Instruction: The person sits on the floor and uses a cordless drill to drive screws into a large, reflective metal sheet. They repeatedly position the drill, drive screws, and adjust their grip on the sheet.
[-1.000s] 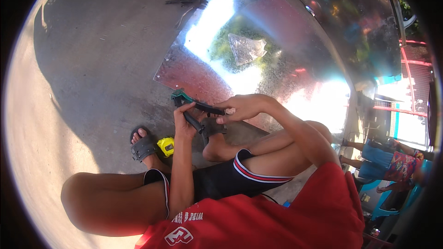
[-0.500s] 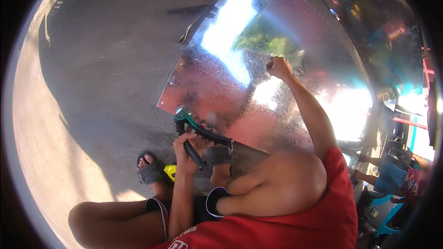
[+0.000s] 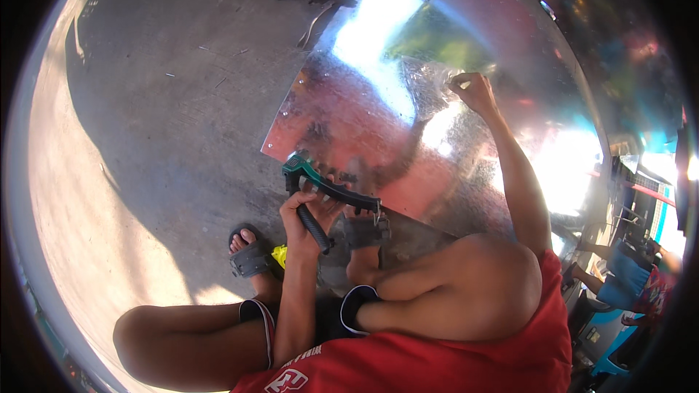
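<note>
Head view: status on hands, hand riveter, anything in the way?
Left hand gripping hand riveter. Right hand at clear plastic bag on metal sheet, hold unclear. Right sandal close below riveter.

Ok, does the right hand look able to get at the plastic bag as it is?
Probably yes: the right hand is at the edge of the clear plastic bag on the metal sheet, with nothing seen between them. The left hand, gripping the green-and-black tool, is out of the way.
</note>
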{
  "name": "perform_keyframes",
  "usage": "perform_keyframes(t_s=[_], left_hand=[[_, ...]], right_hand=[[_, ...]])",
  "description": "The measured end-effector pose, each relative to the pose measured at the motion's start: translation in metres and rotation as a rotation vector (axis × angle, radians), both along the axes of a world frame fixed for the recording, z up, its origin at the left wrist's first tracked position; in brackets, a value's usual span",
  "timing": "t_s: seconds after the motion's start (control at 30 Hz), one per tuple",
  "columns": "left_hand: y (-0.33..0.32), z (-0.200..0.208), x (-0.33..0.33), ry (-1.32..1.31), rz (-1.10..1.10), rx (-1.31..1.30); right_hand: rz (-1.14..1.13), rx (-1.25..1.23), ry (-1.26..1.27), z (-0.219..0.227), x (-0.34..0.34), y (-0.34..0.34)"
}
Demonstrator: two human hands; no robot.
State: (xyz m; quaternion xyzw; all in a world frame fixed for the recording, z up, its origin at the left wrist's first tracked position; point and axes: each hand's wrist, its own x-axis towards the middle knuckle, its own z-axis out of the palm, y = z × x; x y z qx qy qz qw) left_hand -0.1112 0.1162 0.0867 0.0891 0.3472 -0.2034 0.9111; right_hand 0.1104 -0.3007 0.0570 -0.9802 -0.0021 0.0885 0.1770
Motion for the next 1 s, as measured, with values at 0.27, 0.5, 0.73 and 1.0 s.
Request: perform_keyframes(t_s=[0.27, 0.5, 0.73, 1.0], left_hand=[[0.01, 0.019, -0.011, -0.111, 0.033, -0.107], [-0.001, 0.077, -0.016, -0.439, 0.026, -0.199], [0.009, 0.136, -0.024, -0.891, -0.015, 0.221], [0.003, 0.158, -0.032, -0.525, 0.036, 0.545]], right_hand=[[-0.471, 0.573, -0.325, 0.079, -0.013, 0.058], [0.423, 0.508, 0.024, 0.26, -0.04, 0.15], [0.259, 0.527, 0.497, 0.246, -0.162, 0.241], [-0.287, 0.697, -0.061, 0.17, -0.235, 0.285]])
